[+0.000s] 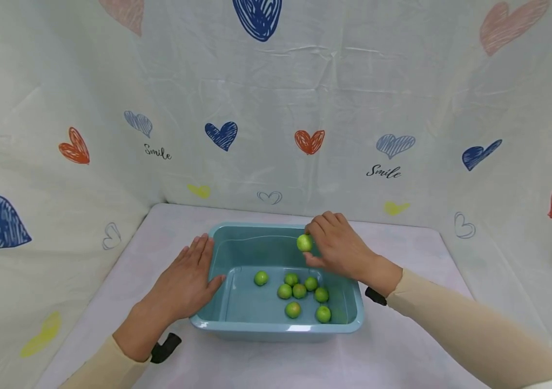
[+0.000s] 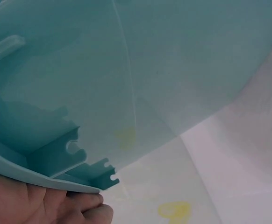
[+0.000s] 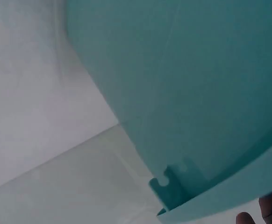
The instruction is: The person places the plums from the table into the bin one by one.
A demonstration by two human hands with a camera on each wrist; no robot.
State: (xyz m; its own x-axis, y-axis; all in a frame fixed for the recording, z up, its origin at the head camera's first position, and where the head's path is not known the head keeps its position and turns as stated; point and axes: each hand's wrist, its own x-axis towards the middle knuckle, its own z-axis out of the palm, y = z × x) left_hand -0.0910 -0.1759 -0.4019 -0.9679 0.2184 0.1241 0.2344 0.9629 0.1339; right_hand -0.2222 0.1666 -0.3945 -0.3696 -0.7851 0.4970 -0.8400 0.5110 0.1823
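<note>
A light blue plastic basin stands on the table. Several small round green limes lie on its floor, mostly toward the right; one lime sits apart toward the left. My right hand, over the back right of the basin, pinches another lime between thumb and fingers, above the floor. The left hand rests on the left rim with fingers straight and holds nothing. In the left wrist view, its fingers lie along the rim. The right wrist view shows only fingertips beyond the rim; the lime is hidden there.
The basin stands on a pale tablecloth. Behind and beside the table hangs a white curtain printed with hearts and words. A dark band is at the left wrist, and another dark piece at the right.
</note>
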